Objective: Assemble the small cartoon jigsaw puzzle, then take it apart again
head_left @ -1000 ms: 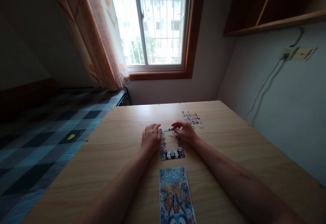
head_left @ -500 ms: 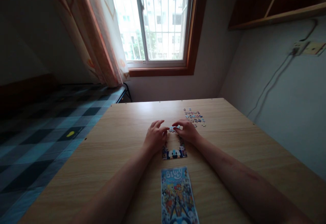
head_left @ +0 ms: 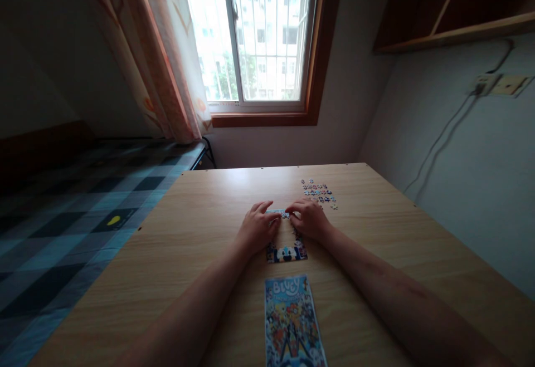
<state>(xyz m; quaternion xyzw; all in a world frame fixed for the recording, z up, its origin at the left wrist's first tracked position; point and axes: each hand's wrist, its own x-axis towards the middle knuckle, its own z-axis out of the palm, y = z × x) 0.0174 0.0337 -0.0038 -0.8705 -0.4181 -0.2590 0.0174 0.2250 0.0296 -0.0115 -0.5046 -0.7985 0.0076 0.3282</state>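
Observation:
A partly built jigsaw frame [head_left: 286, 252] lies on the wooden table [head_left: 200, 233] in front of me. My left hand [head_left: 256, 226] and my right hand [head_left: 308, 218] rest on its far end, fingertips pinched together on a short strip of joined puzzle pieces [head_left: 283, 213] at the top edge. Both hands cover the frame's sides. A colourful reference picture card [head_left: 292, 319] lies flat nearer to me, below the frame.
Several loose puzzle pieces [head_left: 318, 191] lie on the table beyond my right hand. A window with a patterned curtain [head_left: 167, 60] is ahead, a bed with a checked cover [head_left: 75, 211] to the left, and a wall shelf [head_left: 451, 16] at the upper right.
Both hands lifted the strip of pieces slightly off the top edge, then lowered it back against the frame. My left hand's fingers have uncurled and moved in toward the right hand.

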